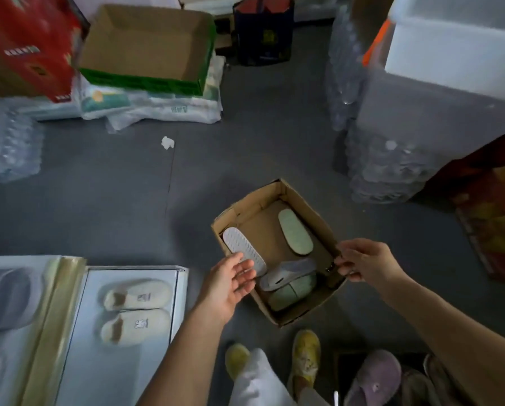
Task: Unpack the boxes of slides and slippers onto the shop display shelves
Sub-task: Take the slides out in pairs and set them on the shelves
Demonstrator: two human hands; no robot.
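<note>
1. The box (277, 250) sits on the floor at 12 o'clock from the person.
2. The left hand (230, 284) is spread, nearest the white slide (244, 249), which points to 11 o'clock.
3. The right hand (362, 260) pinches the box's edge.

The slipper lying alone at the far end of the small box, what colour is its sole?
Pale green sole, seen in the head view.

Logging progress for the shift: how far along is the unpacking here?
Done: a pair of cream slippers already sits on the shelf at lower left. In hand: the right hand grips the rim of the open box, and the left hand reaches in, open, over a white slide. Left: that slide and the green slide plus two more at the box's near end.
</note>
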